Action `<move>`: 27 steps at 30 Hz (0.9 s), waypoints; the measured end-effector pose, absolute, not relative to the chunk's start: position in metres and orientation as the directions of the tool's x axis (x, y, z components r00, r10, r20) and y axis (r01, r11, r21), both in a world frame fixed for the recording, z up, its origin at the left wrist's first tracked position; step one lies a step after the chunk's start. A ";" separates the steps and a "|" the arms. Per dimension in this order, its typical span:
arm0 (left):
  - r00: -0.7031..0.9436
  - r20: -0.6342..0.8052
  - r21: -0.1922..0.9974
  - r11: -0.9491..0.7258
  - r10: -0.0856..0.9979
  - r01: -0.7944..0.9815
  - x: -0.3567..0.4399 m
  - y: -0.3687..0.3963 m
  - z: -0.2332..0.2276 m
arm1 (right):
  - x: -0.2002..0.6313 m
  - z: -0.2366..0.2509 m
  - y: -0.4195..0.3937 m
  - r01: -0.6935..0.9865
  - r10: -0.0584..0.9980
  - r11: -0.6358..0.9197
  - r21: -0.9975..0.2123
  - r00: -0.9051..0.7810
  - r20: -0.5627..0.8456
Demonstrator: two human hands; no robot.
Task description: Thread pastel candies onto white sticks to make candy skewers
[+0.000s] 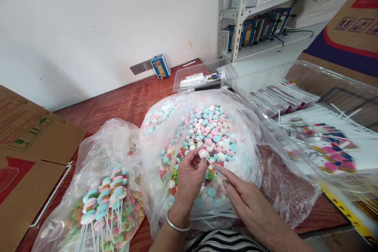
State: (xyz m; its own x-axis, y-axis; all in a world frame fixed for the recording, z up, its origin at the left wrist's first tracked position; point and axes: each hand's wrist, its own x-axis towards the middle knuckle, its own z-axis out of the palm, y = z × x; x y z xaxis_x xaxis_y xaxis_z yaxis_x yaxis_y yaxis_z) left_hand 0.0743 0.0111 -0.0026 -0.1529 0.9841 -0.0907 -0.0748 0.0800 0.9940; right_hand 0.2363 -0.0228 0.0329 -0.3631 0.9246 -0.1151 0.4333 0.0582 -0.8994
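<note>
My left hand [189,179] pinches a white and pink candy disc [203,153] between thumb and fingertips, a silver bangle on its wrist. My right hand [240,195] holds a thin white stick [213,165] whose tip meets the candy disc. Both hands hover over a large clear plastic bag [251,134] full of loose pink, blue and white candy discs [211,130]. To the left lies another clear bag [97,153] with several finished candy skewers [103,201] on white sticks.
A clear plastic box [227,69] stands behind the bag on the red-brown table [118,104]. Cardboard boxes [26,141] lie at left. Printed packets in clear trays [325,141] fill the right. A metal shelf [240,15] stands at the back right.
</note>
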 end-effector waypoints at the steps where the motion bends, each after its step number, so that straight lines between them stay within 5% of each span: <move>1: -0.152 -0.080 0.996 0.072 0.985 -0.058 0.075 0.011 -0.003 | 0.236 0.033 -0.023 0.435 0.926 0.056 -0.899 -0.360 -0.116; 20: -0.106 0.236 0.907 -0.180 0.966 0.381 0.084 0.000 -0.002 | 0.225 0.016 -0.023 0.472 0.946 0.096 -0.876 -0.318 -0.067; 27: -0.070 0.224 0.889 -0.174 0.972 0.424 0.093 -0.014 -0.008 | 0.231 0.008 -0.027 0.522 0.952 0.078 -0.849 -0.291 -0.091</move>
State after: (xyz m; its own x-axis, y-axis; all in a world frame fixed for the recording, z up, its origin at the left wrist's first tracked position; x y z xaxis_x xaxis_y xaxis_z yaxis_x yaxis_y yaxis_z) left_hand 0.0934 -0.0142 -0.0078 -0.0704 0.9720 0.2243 0.4238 -0.1744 0.8888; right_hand 0.2307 -0.0267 0.0083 -0.2914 0.9522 -0.0915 0.5224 0.0783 -0.8491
